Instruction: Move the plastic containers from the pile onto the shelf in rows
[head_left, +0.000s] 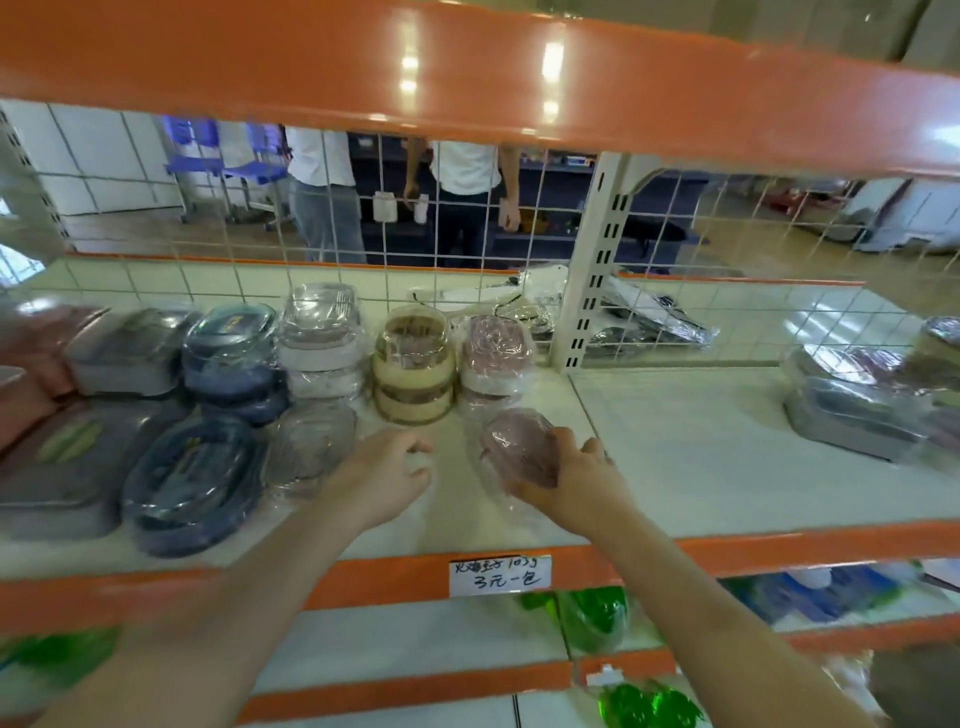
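My right hand (569, 480) grips a pink oval container wrapped in clear plastic (517, 447), held low over the white shelf (701, 457), in front of a stack of pink containers (493, 358). My left hand (387, 475) rests on the shelf with curled fingers and nothing in it, just in front of a beige stack (413, 364). Further left stand a white stack (322, 343) and a blue stack (231, 358). A clear container (311, 449) and a blue oval one (192, 483) lie in the front row.
Grey boxes (124, 348) sit at the far left. A pile of wrapped grey and pink containers (862, 400) lies at the right. A white upright post (592, 280) and wire mesh back the shelf. An orange shelf edge (779, 551) runs along the front. Two people stand behind the mesh.
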